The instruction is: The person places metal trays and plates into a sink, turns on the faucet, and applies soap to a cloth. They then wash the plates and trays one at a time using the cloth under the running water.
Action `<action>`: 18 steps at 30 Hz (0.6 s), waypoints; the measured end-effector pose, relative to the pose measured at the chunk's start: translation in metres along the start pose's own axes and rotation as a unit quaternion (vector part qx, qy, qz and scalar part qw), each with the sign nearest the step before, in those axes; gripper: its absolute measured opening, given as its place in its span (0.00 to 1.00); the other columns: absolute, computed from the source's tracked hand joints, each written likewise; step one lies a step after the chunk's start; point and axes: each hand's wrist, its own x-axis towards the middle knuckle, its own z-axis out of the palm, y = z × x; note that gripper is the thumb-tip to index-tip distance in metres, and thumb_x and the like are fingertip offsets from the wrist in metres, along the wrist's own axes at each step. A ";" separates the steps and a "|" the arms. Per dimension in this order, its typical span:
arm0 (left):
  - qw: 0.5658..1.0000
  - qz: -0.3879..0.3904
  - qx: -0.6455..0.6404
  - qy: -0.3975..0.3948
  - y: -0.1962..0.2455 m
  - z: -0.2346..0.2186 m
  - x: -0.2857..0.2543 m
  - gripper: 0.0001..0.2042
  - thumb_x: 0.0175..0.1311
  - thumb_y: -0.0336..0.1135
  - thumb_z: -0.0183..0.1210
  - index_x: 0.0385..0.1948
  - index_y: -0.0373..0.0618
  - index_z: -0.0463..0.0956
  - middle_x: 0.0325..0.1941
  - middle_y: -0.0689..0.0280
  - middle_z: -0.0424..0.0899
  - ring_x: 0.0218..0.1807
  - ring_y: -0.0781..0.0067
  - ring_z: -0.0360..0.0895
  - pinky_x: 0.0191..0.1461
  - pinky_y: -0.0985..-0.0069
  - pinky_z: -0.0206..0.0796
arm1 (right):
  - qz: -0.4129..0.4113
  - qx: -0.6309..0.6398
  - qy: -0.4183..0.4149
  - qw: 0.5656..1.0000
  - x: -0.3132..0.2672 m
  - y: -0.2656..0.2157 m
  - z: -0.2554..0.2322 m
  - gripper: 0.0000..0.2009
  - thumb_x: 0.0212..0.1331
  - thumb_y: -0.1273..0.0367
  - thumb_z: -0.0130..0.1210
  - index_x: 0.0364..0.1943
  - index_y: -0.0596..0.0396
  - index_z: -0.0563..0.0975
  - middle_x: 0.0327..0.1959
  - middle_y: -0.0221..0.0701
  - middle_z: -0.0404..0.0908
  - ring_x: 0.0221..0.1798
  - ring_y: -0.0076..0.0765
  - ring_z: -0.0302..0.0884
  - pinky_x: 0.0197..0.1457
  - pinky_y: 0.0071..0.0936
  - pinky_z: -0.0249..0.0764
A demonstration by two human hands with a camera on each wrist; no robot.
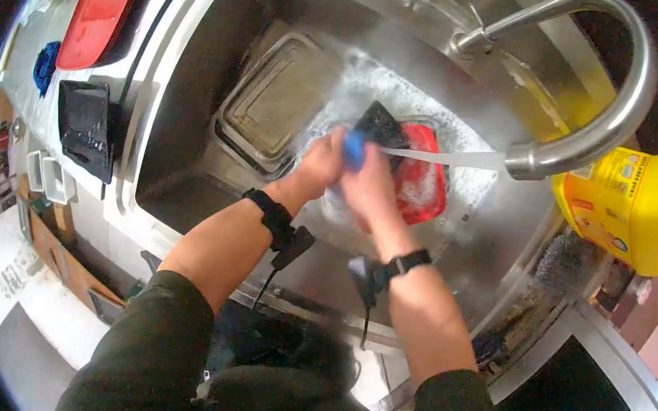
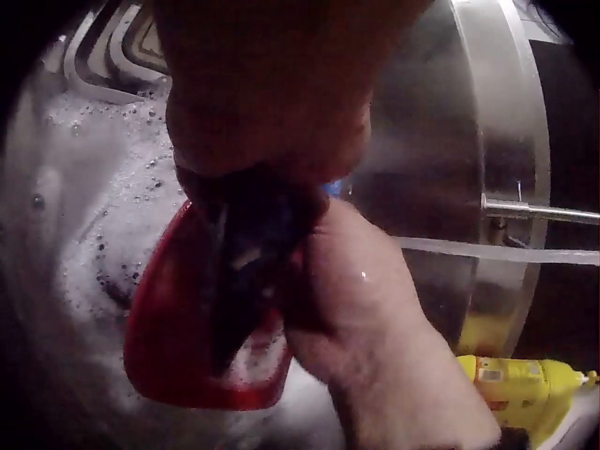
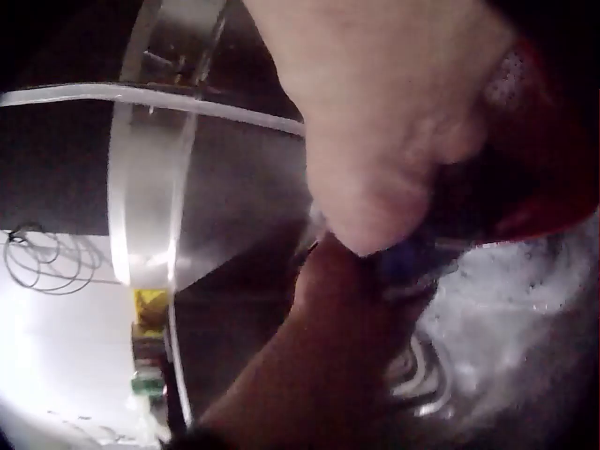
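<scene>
Both hands meet over the sink basin. My left hand [image 1: 321, 158] grips one end of a small black dish [image 1: 382, 125], which tilts up between the hands. My right hand [image 1: 371, 184] presses a blue scrubbing pad [image 1: 353, 150], blurred by motion, against it; its fingers are partly hidden. In the left wrist view, the dark dish [image 2: 246, 272] hangs between the left hand [image 2: 267, 103] and the right hand [image 2: 366, 291]. Just beneath lies a red tray [image 1: 428, 203] holding suds. A water stream [image 1: 470, 159] runs from the faucet [image 1: 527, 160] toward the hands.
A clear rectangular container [image 1: 281, 98] lies in the basin's left part, beside white suds [image 1: 476, 113]. On the left counter are another red tray [image 1: 99, 13], a black dish [image 1: 88, 125] and a dark blue scrubber [image 1: 45, 67]. A yellow jug [image 1: 636, 207] stands at right, near a steel scourer [image 1: 564, 259].
</scene>
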 end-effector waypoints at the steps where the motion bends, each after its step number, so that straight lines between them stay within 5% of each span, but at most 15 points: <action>1: 0.998 0.040 0.039 0.025 0.041 -0.010 -0.030 0.27 0.71 0.55 0.41 0.44 0.37 0.78 0.42 0.48 0.82 0.46 0.48 0.78 0.53 0.62 0.66 | 0.016 0.012 -0.001 1.000 -0.016 -0.003 0.004 0.21 0.51 0.65 0.60 0.48 0.59 0.69 0.44 0.54 0.76 0.49 0.64 0.73 0.51 0.52 0.70; 4: 0.987 0.067 0.146 0.015 0.050 -0.012 -0.033 0.26 0.69 0.56 0.45 0.47 0.39 0.78 0.42 0.48 0.82 0.46 0.50 0.79 0.54 0.63 0.66 | 0.042 0.007 -0.045 0.998 -0.036 0.020 0.004 0.21 0.50 0.66 0.61 0.46 0.59 0.69 0.44 0.54 0.76 0.50 0.63 0.73 0.52 0.53 0.69; 6: 0.980 0.101 0.171 -0.006 0.051 -0.013 -0.040 0.26 0.69 0.55 0.45 0.48 0.40 0.77 0.43 0.47 0.82 0.48 0.50 0.78 0.55 0.63 0.66 | 0.075 -0.141 -0.057 0.986 -0.034 0.047 -0.003 0.20 0.51 0.68 0.58 0.48 0.60 0.70 0.46 0.52 0.77 0.52 0.62 0.73 0.54 0.47 0.70; 8: 0.961 0.161 0.221 -0.044 0.051 -0.013 -0.043 0.24 0.69 0.53 0.45 0.50 0.41 0.77 0.45 0.45 0.80 0.50 0.48 0.78 0.55 0.63 0.66 | 0.100 -0.090 0.102 0.986 -0.010 0.059 -0.007 0.18 0.51 0.70 0.58 0.48 0.59 0.72 0.45 0.51 0.78 0.50 0.60 0.74 0.54 0.46 0.70; 10: 0.978 0.118 0.166 -0.037 0.041 -0.007 -0.036 0.23 0.70 0.51 0.44 0.49 0.39 0.76 0.45 0.44 0.80 0.50 0.48 0.78 0.55 0.62 0.66 | 0.023 -0.096 0.182 0.978 0.022 0.059 -0.023 0.17 0.52 0.70 0.58 0.47 0.57 0.75 0.45 0.49 0.78 0.48 0.57 0.75 0.54 0.44 0.70; 12: 0.952 0.201 0.226 -0.044 0.049 -0.013 -0.042 0.23 0.71 0.49 0.43 0.47 0.37 0.77 0.43 0.44 0.81 0.47 0.48 0.78 0.54 0.62 0.66 | 0.100 0.078 0.168 0.978 0.055 0.076 -0.017 0.16 0.53 0.68 0.58 0.46 0.58 0.76 0.46 0.48 0.79 0.48 0.56 0.76 0.55 0.43 0.69; 13: 0.977 0.158 0.136 -0.051 0.038 -0.006 -0.032 0.23 0.71 0.50 0.42 0.45 0.36 0.77 0.42 0.43 0.80 0.48 0.44 0.77 0.54 0.62 0.66 | 0.083 -0.041 0.144 0.985 0.057 0.061 -0.024 0.18 0.54 0.65 0.58 0.48 0.58 0.75 0.46 0.48 0.79 0.49 0.56 0.76 0.54 0.43 0.70; 17: 0.956 0.162 0.239 -0.056 0.057 -0.019 -0.035 0.23 0.71 0.49 0.42 0.46 0.37 0.76 0.44 0.41 0.79 0.49 0.47 0.78 0.53 0.63 0.66 | 0.080 0.004 0.081 0.994 0.033 0.017 -0.021 0.24 0.57 0.62 0.54 0.56 0.58 0.70 0.48 0.49 0.78 0.51 0.56 0.76 0.53 0.42 0.71; 18: 0.956 0.165 0.237 -0.056 0.063 -0.019 -0.040 0.23 0.71 0.49 0.42 0.46 0.37 0.76 0.44 0.41 0.79 0.49 0.47 0.78 0.53 0.63 0.66 | 0.097 0.056 0.002 0.994 0.017 0.004 -0.031 0.24 0.57 0.63 0.53 0.58 0.55 0.68 0.52 0.46 0.76 0.54 0.54 0.74 0.55 0.41 0.71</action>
